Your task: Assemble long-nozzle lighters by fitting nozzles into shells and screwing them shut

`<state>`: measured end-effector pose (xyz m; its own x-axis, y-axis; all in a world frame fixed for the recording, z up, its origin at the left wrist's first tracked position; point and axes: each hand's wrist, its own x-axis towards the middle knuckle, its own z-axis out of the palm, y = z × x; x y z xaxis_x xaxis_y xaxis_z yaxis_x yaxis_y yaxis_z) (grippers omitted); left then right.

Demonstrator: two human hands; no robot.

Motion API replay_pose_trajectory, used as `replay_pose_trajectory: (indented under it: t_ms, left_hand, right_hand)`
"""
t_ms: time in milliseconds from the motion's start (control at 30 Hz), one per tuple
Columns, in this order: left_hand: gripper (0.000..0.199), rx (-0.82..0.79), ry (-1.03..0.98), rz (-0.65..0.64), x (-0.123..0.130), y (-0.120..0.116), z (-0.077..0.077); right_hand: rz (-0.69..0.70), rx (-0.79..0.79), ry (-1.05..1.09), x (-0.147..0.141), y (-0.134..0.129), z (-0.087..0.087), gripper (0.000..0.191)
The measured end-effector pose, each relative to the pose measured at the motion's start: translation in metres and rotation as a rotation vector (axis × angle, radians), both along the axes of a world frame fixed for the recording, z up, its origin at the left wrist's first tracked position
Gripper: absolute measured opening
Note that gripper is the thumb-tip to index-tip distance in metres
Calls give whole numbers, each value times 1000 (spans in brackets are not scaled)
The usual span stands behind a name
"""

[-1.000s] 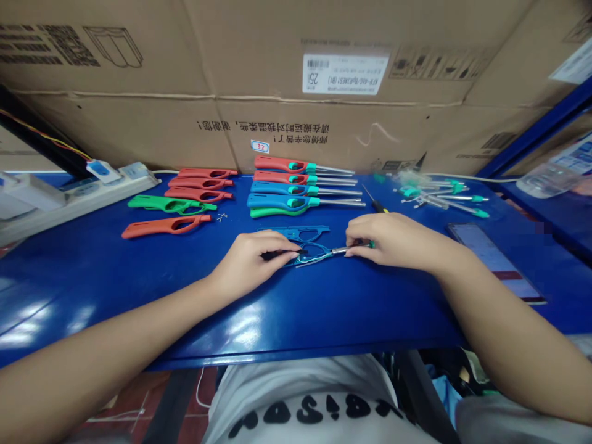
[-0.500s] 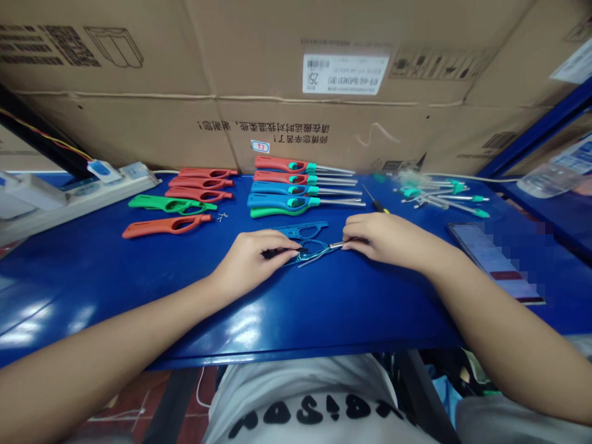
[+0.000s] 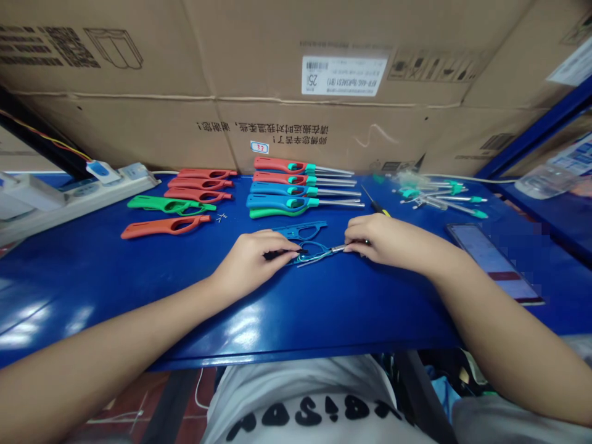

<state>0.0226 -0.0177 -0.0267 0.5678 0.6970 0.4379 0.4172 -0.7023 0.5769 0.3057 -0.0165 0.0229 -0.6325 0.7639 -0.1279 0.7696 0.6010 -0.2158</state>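
My left hand (image 3: pixel 256 256) pinches a small black part (image 3: pixel 303 251) over a blue lighter shell half (image 3: pixel 315 247) lying on the table. Between thumb and fingers, my right hand (image 3: pixel 386 239) holds a thin metal tube (image 3: pixel 339 248) by the shell's right end. Thin wires run across the shell between both hands; their ends are too small to make out. Just behind lies another blue shell half (image 3: pixel 309 230), partly covered by my left fingers. A screwdriver (image 3: pixel 377 206) with a black and yellow handle rests behind my right hand.
Stacked lighters with metal tubes (image 3: pixel 282 203) lie at the back. Red and green handle shells (image 3: pixel 169 227) are on the left by a power strip (image 3: pixel 78 206). Clear parts with green ends (image 3: pixel 435 191) and a phone (image 3: pixel 494 262) lie right. A cardboard box (image 3: pixel 161 135) stands behind the blue table (image 3: pixel 259 327).
My right hand and the metal tube have shifted very slightly right and toward me. My left hand keeps its pinch in nearly the same place.
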Motion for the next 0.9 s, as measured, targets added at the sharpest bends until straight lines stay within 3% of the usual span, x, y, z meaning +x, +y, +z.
replay_pose_trajectory:
  t_ms: [900]
  left_hand:
    - [13,-117,25,51,-6,4,8]
  right_hand:
    - [115,-35,37,-12,-8,0,24]
